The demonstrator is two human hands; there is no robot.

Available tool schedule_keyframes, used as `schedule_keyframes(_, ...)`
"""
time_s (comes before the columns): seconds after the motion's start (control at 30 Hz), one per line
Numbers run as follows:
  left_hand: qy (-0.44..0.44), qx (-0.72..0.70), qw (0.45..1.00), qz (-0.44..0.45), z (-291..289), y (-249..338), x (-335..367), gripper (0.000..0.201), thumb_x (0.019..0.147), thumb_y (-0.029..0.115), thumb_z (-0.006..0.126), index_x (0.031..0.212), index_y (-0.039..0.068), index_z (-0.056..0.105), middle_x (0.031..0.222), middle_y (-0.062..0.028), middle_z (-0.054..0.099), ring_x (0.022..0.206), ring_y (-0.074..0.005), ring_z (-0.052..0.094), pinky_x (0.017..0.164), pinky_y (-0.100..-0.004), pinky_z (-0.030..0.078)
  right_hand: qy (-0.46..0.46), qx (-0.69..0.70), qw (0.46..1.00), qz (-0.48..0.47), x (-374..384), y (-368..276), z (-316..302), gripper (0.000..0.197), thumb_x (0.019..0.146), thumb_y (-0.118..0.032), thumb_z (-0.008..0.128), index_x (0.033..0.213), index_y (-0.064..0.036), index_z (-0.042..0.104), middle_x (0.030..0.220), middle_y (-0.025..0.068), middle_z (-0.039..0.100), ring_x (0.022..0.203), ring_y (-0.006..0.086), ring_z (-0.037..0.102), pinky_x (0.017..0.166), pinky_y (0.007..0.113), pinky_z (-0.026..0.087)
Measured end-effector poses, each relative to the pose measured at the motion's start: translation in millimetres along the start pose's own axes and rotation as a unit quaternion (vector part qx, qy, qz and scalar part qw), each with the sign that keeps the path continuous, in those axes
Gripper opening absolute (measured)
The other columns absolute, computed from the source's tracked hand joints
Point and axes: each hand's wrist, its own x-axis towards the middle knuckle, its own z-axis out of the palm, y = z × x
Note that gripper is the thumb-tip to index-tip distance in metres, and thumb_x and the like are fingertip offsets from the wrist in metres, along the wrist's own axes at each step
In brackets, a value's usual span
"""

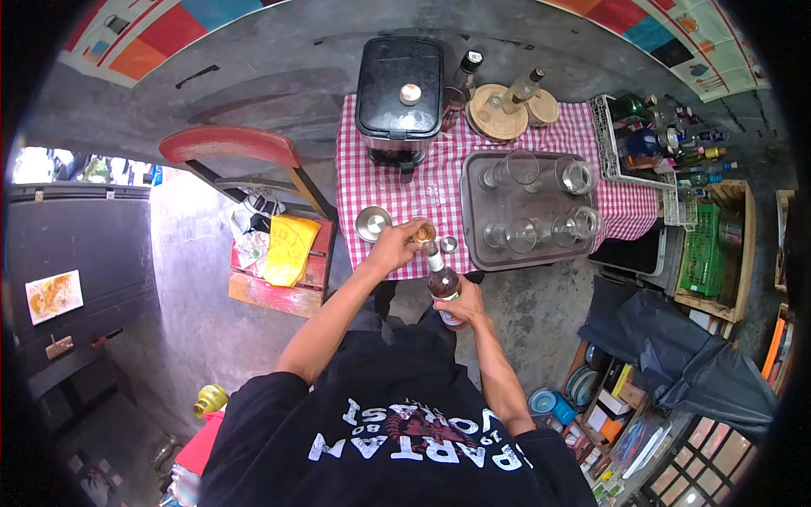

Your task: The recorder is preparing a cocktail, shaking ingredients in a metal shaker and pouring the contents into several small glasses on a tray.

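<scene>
My left hand (397, 247) is closed around a small round measuring cup (425, 233), which shows amber inside. My right hand (465, 304) grips a dark brown bottle (444, 286) with a pale neck and a label. The bottle's mouth sits right by the near rim of the cup; I cannot tell whether liquid is flowing. Just right of the cup, a tiny metal cup (449, 245) rests on the red checked tablecloth (405, 190). A wider metal bowl (373, 224) stands left of my left hand.
A grey tray (532, 262) with several clear glasses (523, 235) lies to the right. Behind stand a black lidded appliance (400, 89), bottles (464, 74) and round wooden boards (498, 114). A bottle-filled white basket (617, 160) is far right. A red chair (279, 287) stands left.
</scene>
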Motion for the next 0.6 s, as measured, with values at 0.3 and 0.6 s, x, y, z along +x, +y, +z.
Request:
schedule_keyframes(0.3, 0.044, 0.013, 0.998, 0.038, 6.1, -1.2, -8.0, 0.055, 0.071, 0.01, 0.067, 0.123, 0.001, 0.05, 0.121, -0.0206, 0.053, 0.108, -0.0353, 0.055, 0.092, -0.0376, 0.046, 0.111, 0.131, 0.977, -0.123, -13.4, -29.8, -9.2, 0.066, 0.048, -0.027, 0.082, 0.102, 0.0017, 0.057, 0.089, 0.0155, 0.066, 0.084, 0.0248, 0.067, 0.077, 0.035, 0.051)
schedule_keyframes(0.6, 0.055, 0.002, 0.998, 0.031, 15.4, -11.8, -7.0, 0.058, 0.072, 0.014, 0.068, 0.124, 0.0, 0.048, 0.122, -0.0235, 0.052, 0.115, -0.0349, 0.05, 0.097, -0.0379, 0.042, 0.233, 0.175, 0.907, -0.305, 16.0, -97.1, -75.3, 0.068, 0.051, -0.015, 0.083, 0.11, 0.0008, 0.054, 0.096, 0.0119, 0.065, 0.089, 0.0195, 0.064, 0.08, 0.031, 0.051)
